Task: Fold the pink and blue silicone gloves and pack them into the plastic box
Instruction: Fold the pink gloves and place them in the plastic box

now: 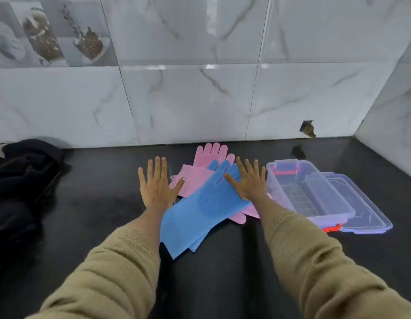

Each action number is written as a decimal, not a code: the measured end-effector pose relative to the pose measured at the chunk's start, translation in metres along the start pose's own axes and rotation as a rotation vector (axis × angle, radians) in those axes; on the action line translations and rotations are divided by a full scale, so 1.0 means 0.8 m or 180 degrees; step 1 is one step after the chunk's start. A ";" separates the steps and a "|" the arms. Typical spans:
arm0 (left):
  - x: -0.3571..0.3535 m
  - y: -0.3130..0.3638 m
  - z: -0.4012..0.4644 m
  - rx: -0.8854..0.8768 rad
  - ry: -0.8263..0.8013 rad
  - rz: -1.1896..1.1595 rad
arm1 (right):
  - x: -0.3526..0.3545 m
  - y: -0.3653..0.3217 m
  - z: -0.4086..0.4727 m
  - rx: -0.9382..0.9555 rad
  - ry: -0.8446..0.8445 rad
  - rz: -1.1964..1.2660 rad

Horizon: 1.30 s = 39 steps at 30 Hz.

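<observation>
The long blue silicone glove (200,210) slants toward the clear plastic box (310,192). The right hand (250,183), fingers spread flat, lies on it; the left hand (157,187), also spread, is just beside it.

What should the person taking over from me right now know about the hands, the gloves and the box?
Left hand: open, fingers spread, over the counter at the pile's left edge.
Right hand: open, flat over the blue gloves.
Gloves: blue ones lie unfolded on top of the pink gloves, in one loose pile near the wall.
Plastic box: right of the pile, open and holding no gloves; its lid lies against its right side.
Done: nothing folded or packed.
Left: fold both colours, put them in the box.
</observation>
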State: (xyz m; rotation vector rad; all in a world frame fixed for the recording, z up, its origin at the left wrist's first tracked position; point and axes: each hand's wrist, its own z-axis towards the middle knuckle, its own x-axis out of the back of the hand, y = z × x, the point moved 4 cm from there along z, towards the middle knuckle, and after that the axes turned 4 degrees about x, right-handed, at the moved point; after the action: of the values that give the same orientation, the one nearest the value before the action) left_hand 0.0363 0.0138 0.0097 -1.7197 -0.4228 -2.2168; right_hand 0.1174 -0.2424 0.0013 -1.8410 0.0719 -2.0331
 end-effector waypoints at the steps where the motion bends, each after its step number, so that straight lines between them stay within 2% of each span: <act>1: -0.003 0.001 -0.002 0.0026 -0.0105 0.0055 | -0.004 0.002 -0.003 -0.0053 -0.0098 -0.0033; 7: -0.032 0.011 -0.003 0.0132 -0.0758 -0.0111 | -0.021 0.010 -0.003 -0.0205 -0.0354 0.0115; 16: -0.025 0.034 0.009 0.0405 -0.0942 -0.0629 | -0.025 0.008 0.002 -0.0336 -0.0083 0.0103; 19: -0.028 0.038 0.014 0.0772 -0.1141 -0.1094 | -0.027 0.011 0.007 -0.0609 -0.0134 0.0354; 23: -0.029 0.060 0.016 0.0805 -0.1117 -0.1231 | -0.024 0.014 0.013 -0.0638 -0.0013 0.0545; 28: -0.024 0.092 0.029 0.0979 -0.1185 -0.2364 | -0.022 0.020 0.020 -0.0693 0.0089 0.0525; 32: -0.037 0.092 0.041 0.1508 -0.1849 -0.3151 | -0.024 0.023 0.025 -0.0699 0.0057 0.0522; 35: -0.048 0.095 0.041 0.1614 -0.2092 -0.3433 | -0.026 0.023 0.027 -0.0674 0.0004 0.0495; 39: -0.057 0.093 0.042 0.1562 -0.2080 -0.3812 | -0.029 0.015 0.032 -0.0534 -0.0077 0.0469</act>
State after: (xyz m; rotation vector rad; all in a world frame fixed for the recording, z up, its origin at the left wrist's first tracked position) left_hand 0.1075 -0.0375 -0.0232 -2.0735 -2.4127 -1.6491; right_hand 0.1462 -0.2403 -0.0205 -1.8976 0.3707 -1.9542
